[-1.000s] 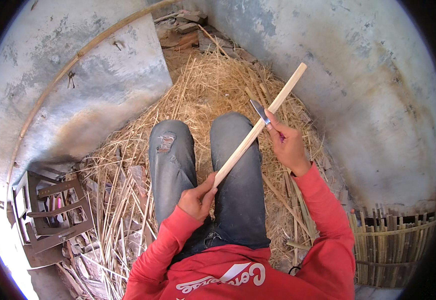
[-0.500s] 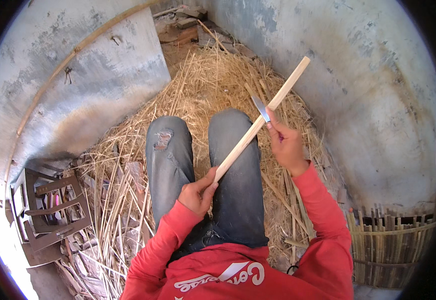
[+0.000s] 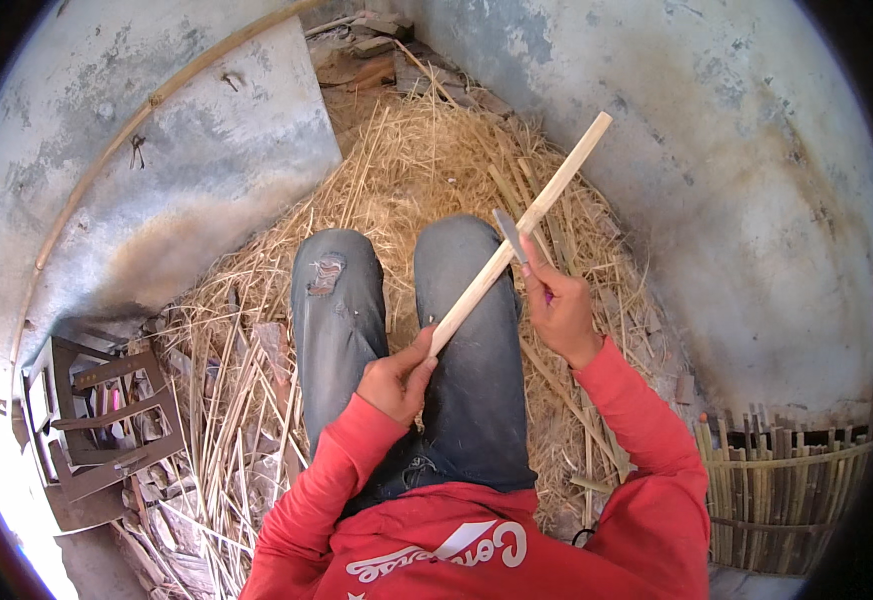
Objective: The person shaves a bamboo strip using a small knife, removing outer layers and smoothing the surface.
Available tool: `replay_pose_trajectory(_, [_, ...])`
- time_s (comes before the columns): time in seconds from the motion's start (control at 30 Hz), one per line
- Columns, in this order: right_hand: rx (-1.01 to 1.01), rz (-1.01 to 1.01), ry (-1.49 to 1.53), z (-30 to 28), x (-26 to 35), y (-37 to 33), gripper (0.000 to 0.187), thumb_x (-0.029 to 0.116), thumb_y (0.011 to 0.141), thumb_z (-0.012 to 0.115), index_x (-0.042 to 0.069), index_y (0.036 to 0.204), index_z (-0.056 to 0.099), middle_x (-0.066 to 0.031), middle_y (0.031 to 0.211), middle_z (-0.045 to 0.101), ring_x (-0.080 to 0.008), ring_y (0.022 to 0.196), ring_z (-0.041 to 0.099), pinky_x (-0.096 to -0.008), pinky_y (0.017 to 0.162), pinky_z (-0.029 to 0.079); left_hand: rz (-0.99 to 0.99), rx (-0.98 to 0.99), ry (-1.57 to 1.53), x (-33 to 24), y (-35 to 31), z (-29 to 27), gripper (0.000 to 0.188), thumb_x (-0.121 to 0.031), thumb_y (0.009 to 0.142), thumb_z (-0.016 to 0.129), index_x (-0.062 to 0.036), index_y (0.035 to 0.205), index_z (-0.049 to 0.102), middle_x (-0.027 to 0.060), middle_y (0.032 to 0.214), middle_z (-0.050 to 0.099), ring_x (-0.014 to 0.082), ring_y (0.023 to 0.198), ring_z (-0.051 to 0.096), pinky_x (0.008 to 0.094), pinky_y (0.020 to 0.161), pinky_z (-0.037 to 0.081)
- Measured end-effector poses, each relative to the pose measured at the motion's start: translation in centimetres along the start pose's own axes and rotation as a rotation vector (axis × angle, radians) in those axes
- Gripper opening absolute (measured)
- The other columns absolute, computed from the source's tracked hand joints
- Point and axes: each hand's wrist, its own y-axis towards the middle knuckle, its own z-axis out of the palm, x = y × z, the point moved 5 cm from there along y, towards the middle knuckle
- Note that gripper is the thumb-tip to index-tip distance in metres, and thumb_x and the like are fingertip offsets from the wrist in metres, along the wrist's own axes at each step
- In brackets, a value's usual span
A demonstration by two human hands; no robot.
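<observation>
Knife point(image 3: 508, 233), gripped in the right hand point(image 3: 563, 308), is sliding down a pale stick point(image 3: 477, 292) slanting toward one o'clock, bringing the working point nearer the left hand point(image 3: 395, 384) clasping the seven-o'clock end.

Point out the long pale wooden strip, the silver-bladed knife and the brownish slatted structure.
Long pale wooden strip point(image 3: 487, 278): head view, on its lower half.
Silver-bladed knife point(image 3: 508, 231): head view, on the blade.
Brownish slatted structure point(image 3: 793, 494): head view, on its middle slats.
</observation>
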Motion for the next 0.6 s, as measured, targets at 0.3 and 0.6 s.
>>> replay_pose_trajectory(0.3, [0.099, 0.016, 0.034, 0.3, -0.8, -1.0, 0.034, 0.011, 0.105, 0.063, 0.003, 0.137, 0.067, -0.0095, 0.069, 0.057, -0.0084, 0.062, 0.048, -0.029, 0.056, 0.045, -0.001, 0.015, -0.019, -0.5, 0.1, 0.1, 0.045, -0.006, 0.105, 0.06, 0.0101, 0.146, 0.052, 0.0204, 0.142, 0.064, 0.0168, 0.13, 0.058, 0.0294, 0.111, 0.043])
replay_pose_trajectory(0.6, [0.184, 0.048, -0.034, 1.4, -0.4, -0.8, 0.035, 0.011, 0.103, 0.062, 0.003, 0.137, 0.067, -0.0244, 0.087, 0.071, -0.0106, 0.059, 0.061, -0.0318, 0.058, 0.051, 0.012, 0.017, 0.016, -0.7, 0.7, 0.2, 0.045, -0.008, 0.104, 0.061, 0.0107, 0.144, 0.053, 0.0236, 0.143, 0.063, 0.0191, 0.133, 0.057, 0.0301, 0.112, 0.042])
